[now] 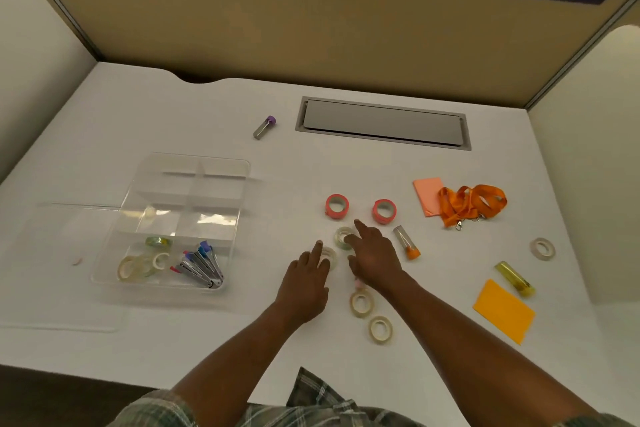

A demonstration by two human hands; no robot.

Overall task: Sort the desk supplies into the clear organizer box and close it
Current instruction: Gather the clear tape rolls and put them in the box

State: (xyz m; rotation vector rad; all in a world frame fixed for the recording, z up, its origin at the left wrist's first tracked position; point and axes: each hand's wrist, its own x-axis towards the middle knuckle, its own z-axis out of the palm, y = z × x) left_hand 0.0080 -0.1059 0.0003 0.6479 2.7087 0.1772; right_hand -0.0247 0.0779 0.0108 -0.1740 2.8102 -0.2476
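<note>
Clear tape roll [341, 235] is being touched by the right hand's [375, 258] outstretched fingers; just left, a second tape roll [331, 258] is being pressed under the left hand's [306, 282] straight fingers, neither grasped. Farther left, the organizer box [214, 191] is being left open.

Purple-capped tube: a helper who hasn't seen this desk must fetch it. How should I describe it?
Find the grey hatch recessed in the white desk on its far side. Just left of it lies the purple-capped tube, alone. The orange-capped tube and yellow tube lie well to its right; similar tubes sit inside the clear organizer box.
</note>
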